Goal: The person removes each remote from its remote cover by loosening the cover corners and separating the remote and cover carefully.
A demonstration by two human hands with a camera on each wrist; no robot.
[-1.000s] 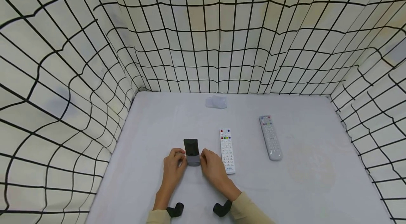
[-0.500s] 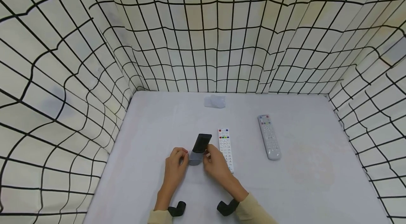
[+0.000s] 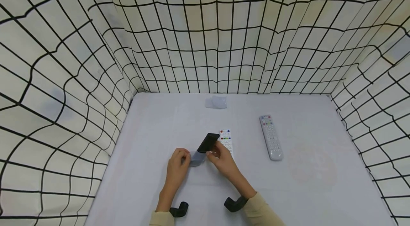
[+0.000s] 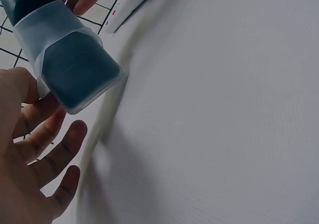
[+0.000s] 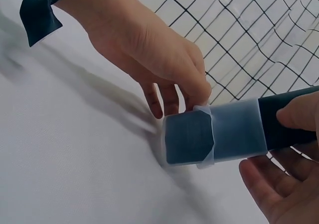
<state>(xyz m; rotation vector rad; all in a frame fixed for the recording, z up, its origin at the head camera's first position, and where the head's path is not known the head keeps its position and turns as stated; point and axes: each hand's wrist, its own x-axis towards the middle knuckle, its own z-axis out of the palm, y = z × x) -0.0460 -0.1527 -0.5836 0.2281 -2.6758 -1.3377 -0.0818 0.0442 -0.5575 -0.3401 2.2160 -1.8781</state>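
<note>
A black flat device (image 3: 208, 142), resembling a remote control, sits between both hands, its near end inside a translucent cover (image 3: 197, 158). My left hand (image 3: 177, 165) pinches the edge of that cover with thumb and index finger, the other fingers spread in the left wrist view. In the right wrist view, the cover (image 5: 239, 129) encloses one end of the device (image 5: 271, 134) and has a folded rim. My right hand (image 3: 225, 162) grips the bare black part, thumb on its face. The device slants to the upper right; its underside is hidden in the head view.
A white remote control (image 3: 226, 137) lies just beyond my right hand, partly covered by it. Farther right is a grey remote control (image 3: 271, 137). A crumpled clear plastic piece (image 3: 216, 102) lies near the back edge. Black netting over pale cloth encloses the white table (image 3: 314, 183).
The black device has swung from nearly upright to leaning right. My right hand has moved right and up, and its hold has come onto the device. My left hand has barely moved.
</note>
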